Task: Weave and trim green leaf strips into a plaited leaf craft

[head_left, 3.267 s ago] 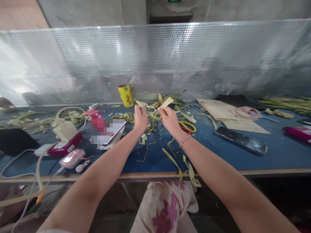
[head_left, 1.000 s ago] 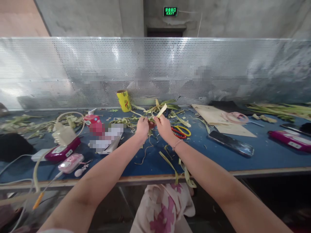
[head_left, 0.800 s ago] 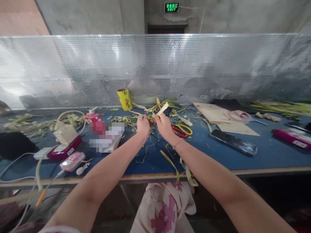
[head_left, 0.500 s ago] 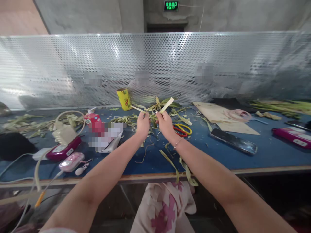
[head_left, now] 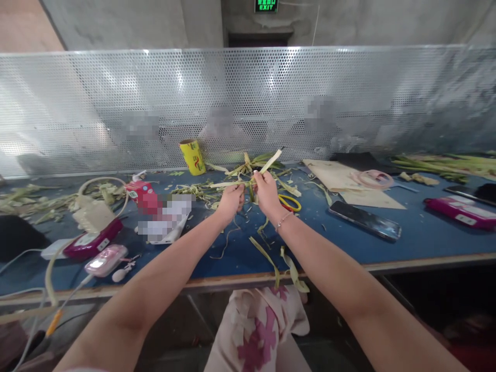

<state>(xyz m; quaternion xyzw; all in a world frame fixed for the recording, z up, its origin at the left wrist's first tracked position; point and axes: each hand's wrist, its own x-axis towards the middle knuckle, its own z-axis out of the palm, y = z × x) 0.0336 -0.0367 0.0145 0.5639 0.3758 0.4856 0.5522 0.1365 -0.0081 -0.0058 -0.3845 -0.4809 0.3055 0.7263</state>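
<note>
Over the middle of the blue table, my left hand is closed in a pinch on a pale plant-leaf strip, whose end sticks out to the left. Close beside it, my right hand pinches another pale leaf strip, which points up and to the right. Green plant stuff shows in the narrow gap between the hands; whether the strips join there is hidden by the fingers. Scissors with yellow and red handles lie just right of my right hand, partly covered by it. Leaf scraps are scattered around both hands.
A yellow can-like container stands before the perforated metal screen. At right lie a phone, brown card sheets and a purple box. Cables, a pink device and a red carton crowd the left.
My hands have shifted slightly, the right now a little higher than the left. The left strip lies flatter, and the right one reaches further up and right. The view has turned slightly right.
</note>
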